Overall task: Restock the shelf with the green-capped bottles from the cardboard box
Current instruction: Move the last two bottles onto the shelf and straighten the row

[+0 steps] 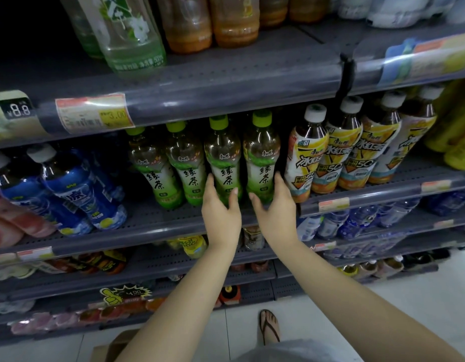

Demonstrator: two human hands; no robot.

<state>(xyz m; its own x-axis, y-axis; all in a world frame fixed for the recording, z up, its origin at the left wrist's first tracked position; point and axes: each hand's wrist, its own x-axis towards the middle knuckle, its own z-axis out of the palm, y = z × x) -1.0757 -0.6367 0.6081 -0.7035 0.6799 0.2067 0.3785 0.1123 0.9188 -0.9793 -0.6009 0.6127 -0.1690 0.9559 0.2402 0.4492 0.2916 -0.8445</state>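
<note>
Left hand (221,205) grips lower body of green-capped bottle (222,158), fingers and thumb curled round it. Right hand (274,205) grips neighbouring bottle (261,155) likewise. Both upright on grey shelf (153,220), touching. Clear plastic, lime caps, green-white labels, pale tea. Two matching bottles (171,163) stand left. Cardboard box (108,348) on floor below.
</note>
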